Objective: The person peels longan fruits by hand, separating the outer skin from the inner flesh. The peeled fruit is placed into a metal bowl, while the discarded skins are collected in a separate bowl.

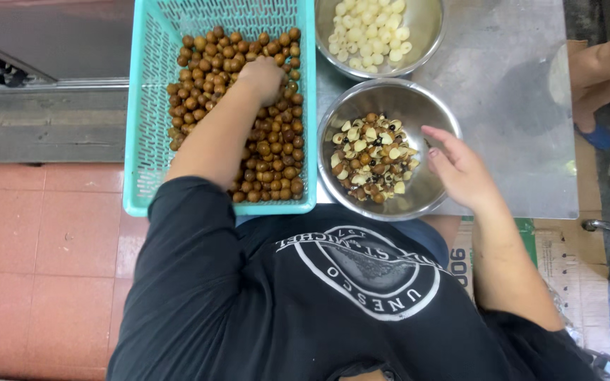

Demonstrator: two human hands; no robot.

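Left hand (261, 76) is buried in the brown nuts (262, 141) in the turquoise basket (146, 127), fingers curled into the heap; whether they hold one cannot be told. Right hand (460, 169) hangs empty, fingers loosely spread, at the rim of the near steel bowl (418, 106) of shell fragments. The far bowl (425, 28) holds a modest pile of pale peeled kernels (370, 28), while the basket remains well stocked: most work appears outstanding.

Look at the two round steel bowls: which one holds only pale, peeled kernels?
The farther round steel bowl, at the top edge, holds only pale kernels. The nearer steel bowl, beside the right hand, holds mixed brown shells and pale pieces.
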